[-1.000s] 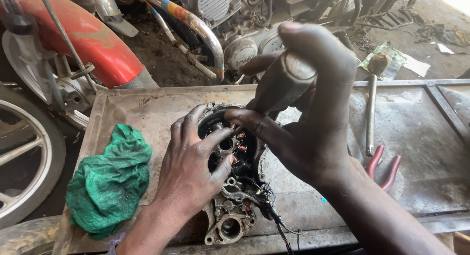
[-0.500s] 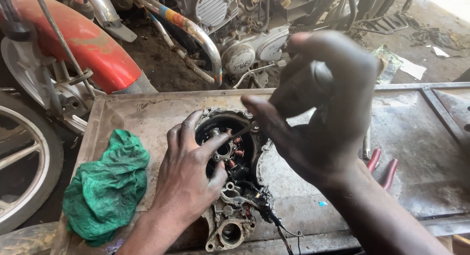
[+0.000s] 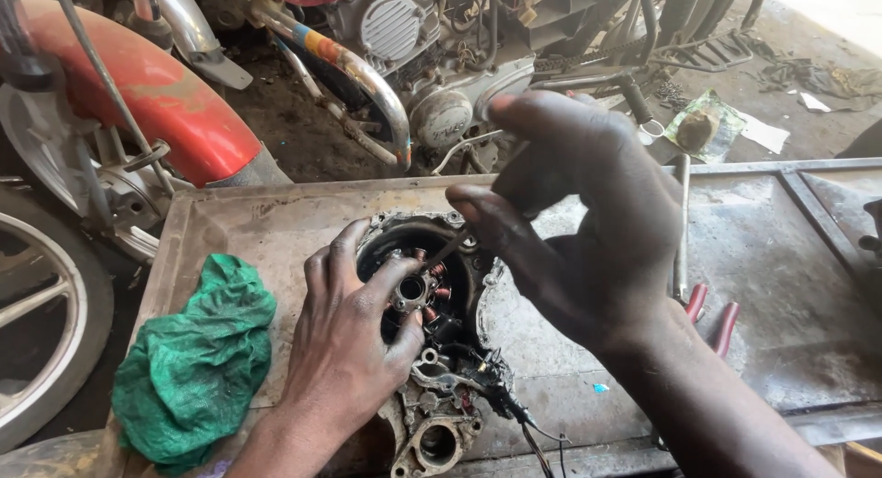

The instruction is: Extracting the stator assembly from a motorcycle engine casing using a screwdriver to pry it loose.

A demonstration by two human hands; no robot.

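Compared with a moment ago, my right hand (image 3: 588, 212) came lower, gripping a thin screwdriver (image 3: 447, 250) into the stator cover (image 3: 432, 349); my left hand (image 3: 354, 336) still grasps it on the bench (image 3: 266, 225).

two hands (image 3: 354, 349), one green rag (image 3: 193, 359)

We see the engine cover (image 3: 432, 349) lying near the middle of the metal tray (image 3: 276, 225), with the rag (image 3: 188, 368) to its left. Pliers (image 3: 712, 313), seemingly, lie on the right. Beyond the tray's far edge stands the motorcycle (image 3: 404, 65).
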